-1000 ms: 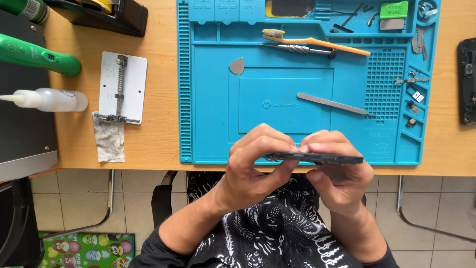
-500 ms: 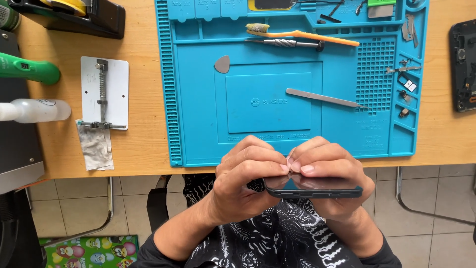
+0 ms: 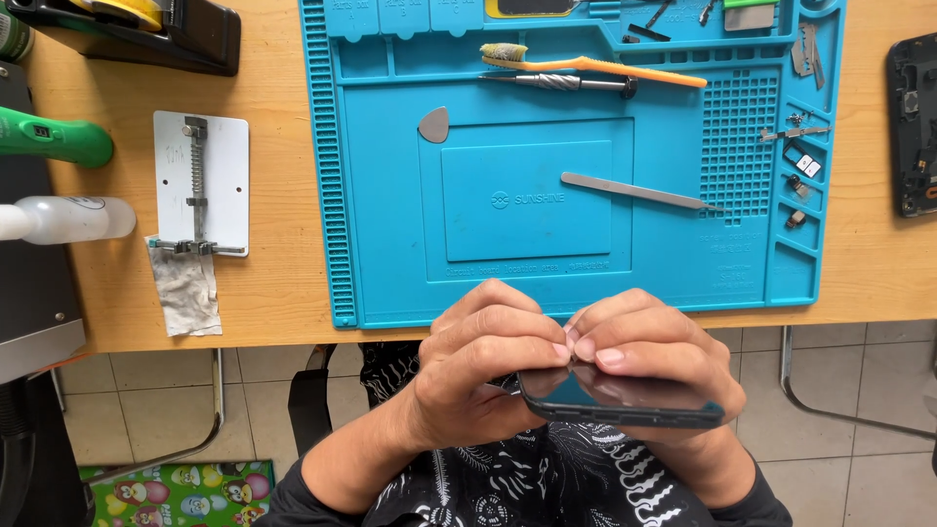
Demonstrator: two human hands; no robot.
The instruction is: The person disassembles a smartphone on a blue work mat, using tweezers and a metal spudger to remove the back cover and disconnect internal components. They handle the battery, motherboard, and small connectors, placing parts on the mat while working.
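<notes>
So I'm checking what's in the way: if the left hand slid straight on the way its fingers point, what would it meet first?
The left hand points its fingertips toward the right hand over the dark phone. They already nearly touch the right fingertips, so it would probably meet those first.

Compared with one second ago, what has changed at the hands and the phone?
Both hands, left hand and right hand, keep holding the dark phone, now tilted so its glossy face shows, not only its edge. Fingertips still meet at its upper edge. The tools on the blue mat stayed put.
</notes>
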